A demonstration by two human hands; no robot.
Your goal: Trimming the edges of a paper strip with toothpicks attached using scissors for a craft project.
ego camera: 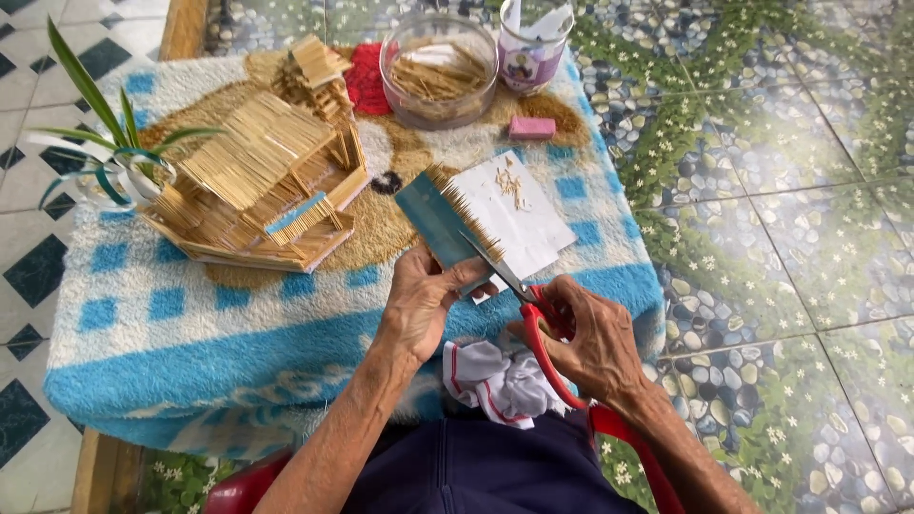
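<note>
Left hand [419, 305] pinching blue card [440, 227] edged with a row of glued matchsticks, held above towel-covered table [171, 324]. Right hand [595, 343] with fingers closed through handles of red scissors [533, 314], blades meeting the stick row. White paper sheet [528, 224] beneath. Matchstick model house [262, 176] left; clear bowl of sticks [438, 71] beyond.

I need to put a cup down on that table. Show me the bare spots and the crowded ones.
Free: the blue-checked towel at the front left, between the stick house and the left hand. A smaller patch lies right of the white paper, below the pink eraser. Crowded: the back edge with the bowl of sticks and jar, and around the scissors.
</note>
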